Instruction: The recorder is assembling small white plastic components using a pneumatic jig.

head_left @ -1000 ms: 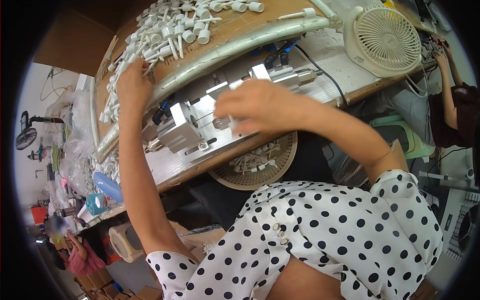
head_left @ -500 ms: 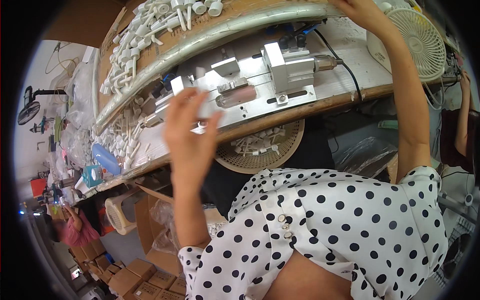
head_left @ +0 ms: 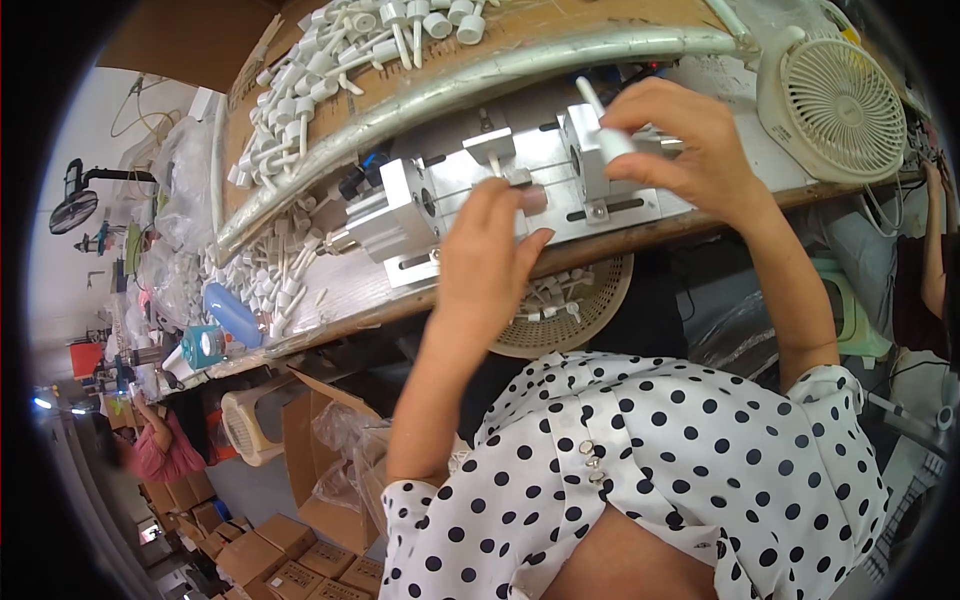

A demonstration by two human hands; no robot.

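My right hand [head_left: 680,145] pinches a white cap with a thin stem [head_left: 612,142], held beside the right block of a metal clamping fixture [head_left: 395,215]; the stem points up. My left hand [head_left: 490,245] reaches over the fixture's middle. Its fingers and thumb curl around a small clear tube with a pinkish end [head_left: 534,200]. Most of that tube is hidden under the hand, and only the end shows. Behind the fingers stands a small metal stop block [head_left: 488,147].
Many white stemmed caps [head_left: 290,120] lie on a cardboard sheet behind a plastic-wrapped rail [head_left: 450,70]. More caps fill a beige basket [head_left: 610,310] below the bench edge. A white fan [head_left: 845,105] stands at right. A blue bottle [head_left: 232,315] lies at left.
My right hand has come down from the top edge to the fixture with a white stemmed cap. My left hand has moved right, over the tube. The view has shifted slightly.
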